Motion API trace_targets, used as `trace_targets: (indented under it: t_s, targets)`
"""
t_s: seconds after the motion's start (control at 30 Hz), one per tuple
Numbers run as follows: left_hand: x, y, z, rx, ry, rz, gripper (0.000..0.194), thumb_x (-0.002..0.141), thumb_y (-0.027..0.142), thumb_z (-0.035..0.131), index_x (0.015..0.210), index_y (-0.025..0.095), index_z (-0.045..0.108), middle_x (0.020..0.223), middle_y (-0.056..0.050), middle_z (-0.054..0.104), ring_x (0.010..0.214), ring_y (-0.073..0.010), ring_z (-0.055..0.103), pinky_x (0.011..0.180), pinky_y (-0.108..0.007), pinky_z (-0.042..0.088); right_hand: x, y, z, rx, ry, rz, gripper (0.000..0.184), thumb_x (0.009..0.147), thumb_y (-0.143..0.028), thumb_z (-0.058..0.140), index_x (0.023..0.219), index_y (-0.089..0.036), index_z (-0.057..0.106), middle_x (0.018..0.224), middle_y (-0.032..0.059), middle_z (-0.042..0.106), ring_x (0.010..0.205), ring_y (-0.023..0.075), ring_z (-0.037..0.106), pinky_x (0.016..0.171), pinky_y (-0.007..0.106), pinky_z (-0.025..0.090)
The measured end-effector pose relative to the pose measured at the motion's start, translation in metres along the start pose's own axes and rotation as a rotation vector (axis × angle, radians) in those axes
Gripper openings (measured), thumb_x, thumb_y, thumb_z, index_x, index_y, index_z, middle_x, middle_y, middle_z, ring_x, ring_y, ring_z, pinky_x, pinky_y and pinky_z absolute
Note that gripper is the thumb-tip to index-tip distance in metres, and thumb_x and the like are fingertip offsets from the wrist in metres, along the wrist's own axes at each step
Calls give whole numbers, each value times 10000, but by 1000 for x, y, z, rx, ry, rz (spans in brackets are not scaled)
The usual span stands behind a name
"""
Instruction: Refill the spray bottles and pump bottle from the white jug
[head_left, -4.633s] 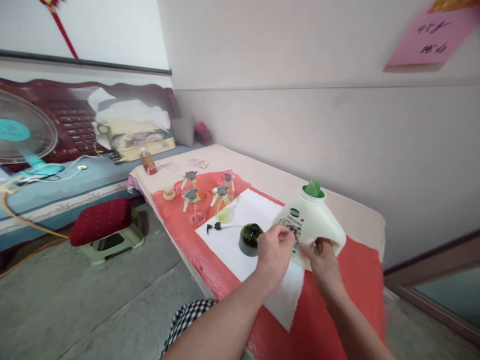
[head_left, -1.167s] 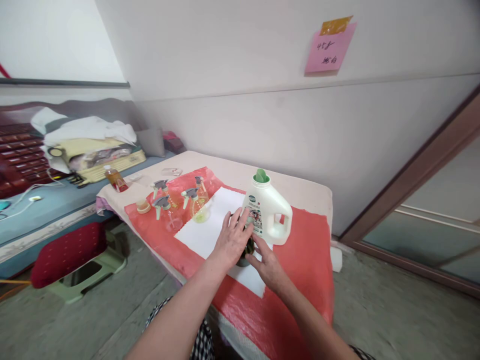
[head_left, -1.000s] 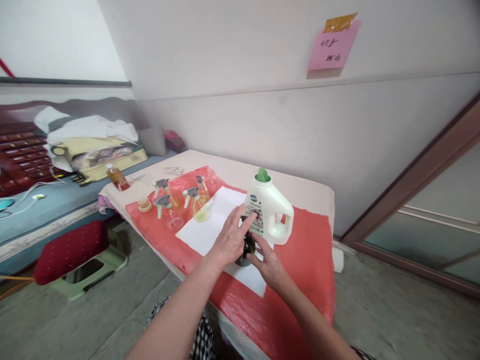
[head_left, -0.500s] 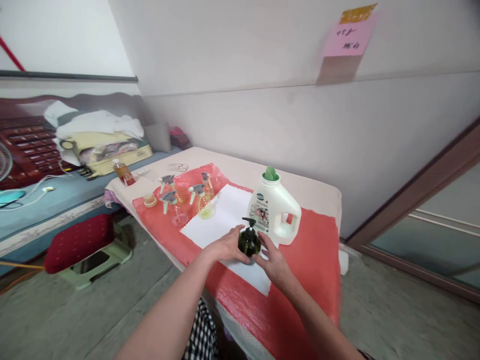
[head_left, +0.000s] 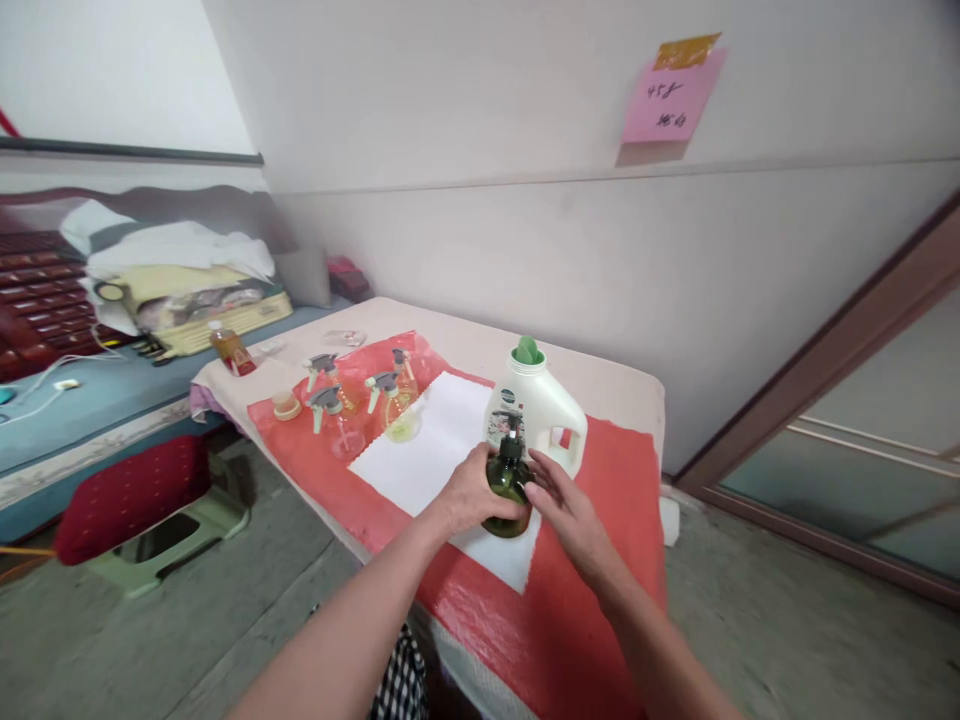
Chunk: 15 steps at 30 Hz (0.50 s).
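A dark green pump bottle (head_left: 507,488) stands nearly upright between my hands, raised a little above the white cloth (head_left: 457,420). My left hand (head_left: 474,492) is closed around its left side, thumb across the front. From the right, the bent fingers of my right hand (head_left: 564,505) press on the bottle's shoulder and side. Just behind is a large white handled jug (head_left: 551,405), with a green piece (head_left: 527,350) set in its mouth. The pump head covers part of the jug's label.
Several clear spray bottles (head_left: 397,415) stand on the red sheet (head_left: 615,500) at left, beside a small round cap (head_left: 285,404). A bottle of brown liquid (head_left: 231,350) sits at the table's left end. A red-topped stool (head_left: 135,495) is on the floor. The wall rises behind the table.
The pump bottle has been lifted off the cloth and turned, its pump head now facing another way. Both hands rose with it. My view has shifted slightly to the right.
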<state>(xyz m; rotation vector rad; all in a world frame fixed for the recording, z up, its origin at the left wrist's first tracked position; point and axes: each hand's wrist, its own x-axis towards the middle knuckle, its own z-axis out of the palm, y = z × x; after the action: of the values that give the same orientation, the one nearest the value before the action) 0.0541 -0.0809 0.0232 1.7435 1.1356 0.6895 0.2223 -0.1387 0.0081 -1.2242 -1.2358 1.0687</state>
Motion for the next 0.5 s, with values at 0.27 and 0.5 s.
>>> trace_targets:
  t_s: [0.27,0.5]
  targets:
    - [-16,20,24,85,-137,2,685,498,344,819,1107,211,532,966,-18,650,835,-212,606,681,-286,462,-2,-12,-18,214,105,18,461,793,-485,703,1195,-267,643,1217,65,661,1158,268,567,1010,405,431]
    - [-12,25,41,151,-111,-34,690,504,405,797,1107,207,527,963,-40,640,825,-228,595,654,-303,453,0,-5,-28,320,131,-2,283,716,-336,798,981,-260,731,1004,15,715,940,199,617,892,346,475]
